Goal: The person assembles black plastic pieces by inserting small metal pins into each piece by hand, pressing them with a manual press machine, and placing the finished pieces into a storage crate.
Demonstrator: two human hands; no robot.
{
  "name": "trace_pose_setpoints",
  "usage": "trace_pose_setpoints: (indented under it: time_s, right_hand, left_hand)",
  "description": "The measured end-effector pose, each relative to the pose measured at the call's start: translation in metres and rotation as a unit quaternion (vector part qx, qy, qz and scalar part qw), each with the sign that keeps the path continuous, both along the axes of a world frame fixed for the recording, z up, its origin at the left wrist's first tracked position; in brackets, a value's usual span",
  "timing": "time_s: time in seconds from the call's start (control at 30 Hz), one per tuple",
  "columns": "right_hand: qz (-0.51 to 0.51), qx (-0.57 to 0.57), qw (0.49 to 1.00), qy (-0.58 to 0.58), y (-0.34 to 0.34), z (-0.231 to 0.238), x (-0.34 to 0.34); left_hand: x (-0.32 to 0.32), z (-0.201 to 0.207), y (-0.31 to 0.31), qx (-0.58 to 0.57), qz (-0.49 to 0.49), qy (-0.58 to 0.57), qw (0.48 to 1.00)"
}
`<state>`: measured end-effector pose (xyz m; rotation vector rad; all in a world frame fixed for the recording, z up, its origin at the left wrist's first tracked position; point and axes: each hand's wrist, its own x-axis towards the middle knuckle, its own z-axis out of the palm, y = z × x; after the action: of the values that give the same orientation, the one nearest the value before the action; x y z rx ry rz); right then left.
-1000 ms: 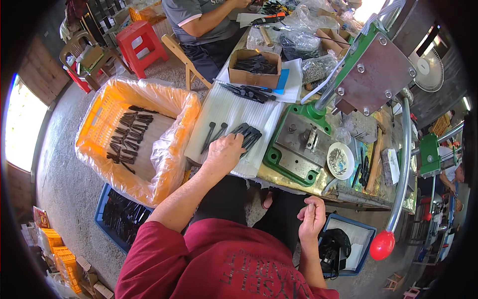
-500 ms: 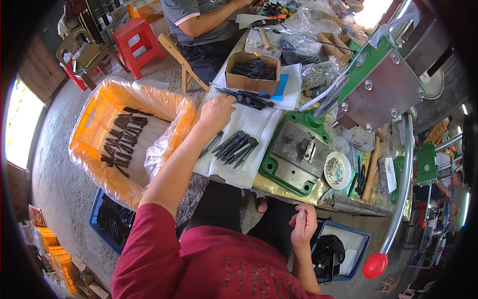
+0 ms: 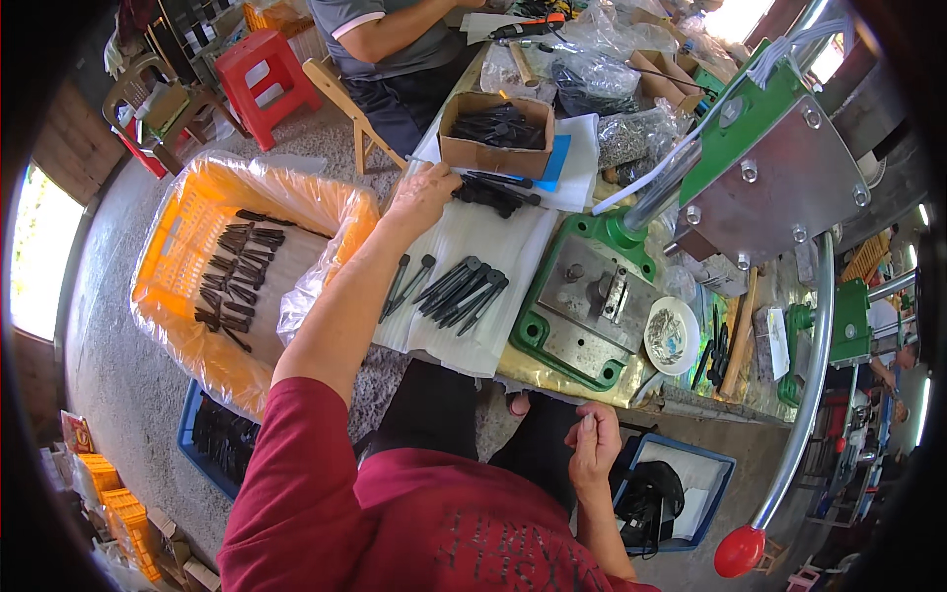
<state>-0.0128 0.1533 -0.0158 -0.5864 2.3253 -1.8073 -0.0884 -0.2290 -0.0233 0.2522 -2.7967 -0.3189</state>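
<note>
Black, slim, round-headed pieces lie in an overlapping far pile (image 3: 491, 197) on a white foam sheet (image 3: 518, 242) that covers the left part of the worktable. The bare left hand (image 3: 422, 200) is at this pile's left end, its fingertips beside or just touching the pieces; whether they pinch one cannot be told from this angle. The bare right hand (image 3: 596, 446) is off the table's near edge, fingers curled in with the thumb laid against them, and nothing shows in its grasp.

To work the pile well, I would take a piece by its end with thumb and forefinger and draw it out lengthwise, as crossed pieces could drag their neighbours. Keeping every head to the far side, as in the near fanned bunch (image 3: 462, 294) of the same black pieces, should make counting easier. The relaxed right hand could steady the sheet.

Counted: one far pile and one near bunch, both too overlapped for a sure count; two separate black pieces (image 3: 408, 287) left of the bunch; one brown cardboard box (image 3: 493, 160) of black parts at the far side; one green-based metal press (image 3: 592, 340) to the right; one round white bowl (image 3: 683, 366) of small metal bits beside it; one plastic-lined orange crate (image 3: 163, 247) to the left, holding rows of black parts.
</note>
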Motion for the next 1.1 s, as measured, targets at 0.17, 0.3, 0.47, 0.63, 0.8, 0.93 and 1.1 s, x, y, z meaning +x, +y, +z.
trace_pose_setpoints:
  time_s: [0.17, 0.3, 0.47, 0.63, 0.8, 0.93, 1.1]
  right_hand:
    - [0.018, 0.000, 0.999, 0.039, 0.000, -0.003, 0.000]
    - [0.015, 0.008, 0.998, 0.053, 0.002, -0.001, 0.001]
    - [0.019, 0.018, 0.998, 0.065, 0.000, 0.001, 0.000]
    - [0.033, -0.017, 0.999, 0.039, -0.017, 0.012, 0.002]
    - [0.054, -0.060, 0.994, -0.078, -0.022, 0.019, 0.009]
    - [0.056, -0.081, 0.989, -0.114, -0.017, 0.018, 0.009]
    - [0.052, -0.090, 0.988, -0.119, -0.014, 0.019, 0.011]
  left_hand:
    - [0.012, 0.004, 0.012, 0.002, -0.024, 0.069, 0.997]
    - [0.029, 0.035, 0.047, 0.126, -0.006, 0.141, 0.982]
    - [0.058, 0.064, 0.115, 0.551, -0.109, 0.091, 0.823]
    - [0.084, 0.067, 0.174, 0.717, -0.151, -0.008, 0.680]
    - [0.096, 0.044, 0.211, 0.797, -0.102, -0.013, 0.595]
    - [0.101, 0.036, 0.223, 0.822, -0.078, 0.008, 0.564]
    - [0.106, 0.032, 0.236, 0.772, -0.121, -0.020, 0.623]
